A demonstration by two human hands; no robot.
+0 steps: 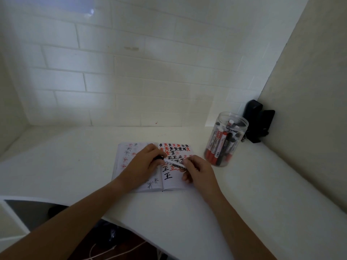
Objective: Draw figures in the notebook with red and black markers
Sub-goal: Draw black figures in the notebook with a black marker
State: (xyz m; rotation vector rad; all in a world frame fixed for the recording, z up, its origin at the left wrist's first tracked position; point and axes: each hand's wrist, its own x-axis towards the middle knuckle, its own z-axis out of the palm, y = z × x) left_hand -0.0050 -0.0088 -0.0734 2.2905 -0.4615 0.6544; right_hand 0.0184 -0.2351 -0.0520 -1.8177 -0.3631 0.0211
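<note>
An open notebook lies on the white desk, its right page filled with red and black star shapes and bold characters. Over the page, both hands hold one whiteboard marker with a white printed barrel and a black cap. My left hand grips the black cap end at the left. My right hand grips the barrel at the right. The marker lies nearly level, just above the page's middle. I cannot tell whether the cap is seated or coming off.
A clear plastic jar holding several red and black markers stands right of the notebook. A black device sits in the back right corner. Tiled wall behind; the desk's front edge curves near my arms.
</note>
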